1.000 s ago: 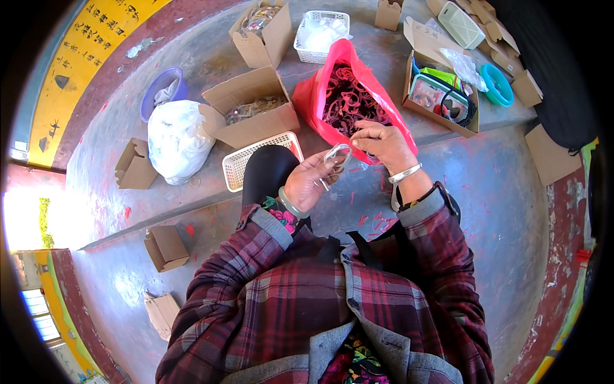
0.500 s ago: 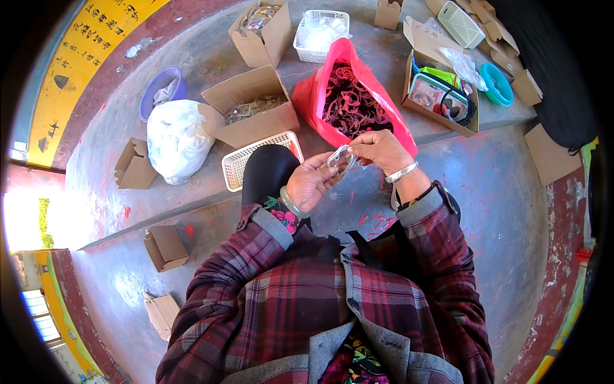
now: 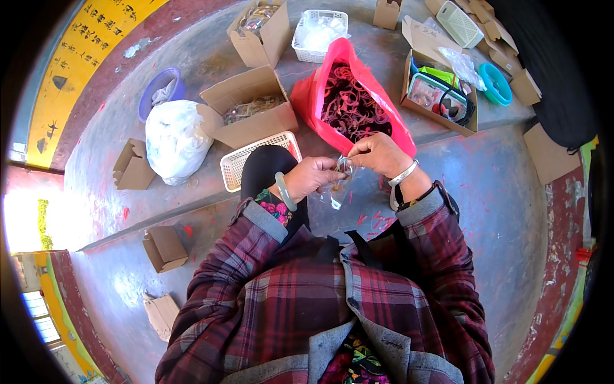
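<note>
Between my hands hangs a small clear plastic bag (image 3: 339,194), with something thin and brownish inside that is too small to name. My left hand (image 3: 311,175) pinches the bag's left side, thumb and fingers closed. With fingertips pressed together, my right hand (image 3: 378,155) grips its upper edge. Just beyond my hands stands an open pink-red bag (image 3: 312,105), filled with a heap of dark and pinkish loops (image 3: 352,102). My right hand is close to that bag's near rim.
By my left knee is a cream plastic basket (image 3: 232,168). Beyond it, an open cardboard box (image 3: 256,131) holds small clear packets. A stuffed white plastic bag (image 3: 176,144) stands further left. At the right are a filled carton (image 3: 441,121) and a teal basin (image 3: 495,85). A step edge (image 3: 160,216) crosses the floor.
My left hand has turned from palm-up to a pinch. The clear bag now hangs downward between my hands, where before it was bunched up at my fingertips.
</note>
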Demonstrator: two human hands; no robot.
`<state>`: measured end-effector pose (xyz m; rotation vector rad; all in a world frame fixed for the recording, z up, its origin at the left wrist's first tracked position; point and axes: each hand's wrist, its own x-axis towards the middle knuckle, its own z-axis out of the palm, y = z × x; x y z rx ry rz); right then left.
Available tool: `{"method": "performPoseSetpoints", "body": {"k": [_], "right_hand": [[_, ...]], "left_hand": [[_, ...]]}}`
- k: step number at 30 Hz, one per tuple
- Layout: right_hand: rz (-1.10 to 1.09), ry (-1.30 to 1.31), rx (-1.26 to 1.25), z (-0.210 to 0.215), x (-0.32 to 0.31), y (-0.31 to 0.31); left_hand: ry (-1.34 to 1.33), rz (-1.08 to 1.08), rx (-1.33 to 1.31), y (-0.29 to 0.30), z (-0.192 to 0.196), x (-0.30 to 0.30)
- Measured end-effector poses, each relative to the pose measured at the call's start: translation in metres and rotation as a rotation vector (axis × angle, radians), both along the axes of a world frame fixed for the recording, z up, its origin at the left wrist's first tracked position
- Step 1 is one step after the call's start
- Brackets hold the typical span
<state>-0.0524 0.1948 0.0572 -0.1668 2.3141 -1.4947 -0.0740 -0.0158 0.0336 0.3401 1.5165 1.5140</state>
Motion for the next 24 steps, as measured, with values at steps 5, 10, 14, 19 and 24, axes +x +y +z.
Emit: {"method": "performPoseSetpoints", "body": {"k": [5,10,14,19,24], "right_hand": [[-0.051,0.004,-0.091,0.0,-0.001,-0.005],[-0.11,0.065,-0.179,-0.011,-0.002,-0.011],[-0.149,0.185,-0.199,-0.014,-0.001,-0.013],[-0.183,0.25,-0.118,-0.02,-0.002,-0.014],[-0.27,0.126,-0.123,-0.011,0.001,-0.02]], "left_hand": [[0.06,0.067,-0.039,0.003,-0.015,0.0],[-0.124,0.176,0.064,0.008,-0.007,0.007],[-0.244,0.229,0.245,0.011,-0.013,0.012],[-0.389,0.308,0.339,0.01,-0.012,0.012],[-0.366,0.381,0.31,0.011,-0.013,0.017]]}}
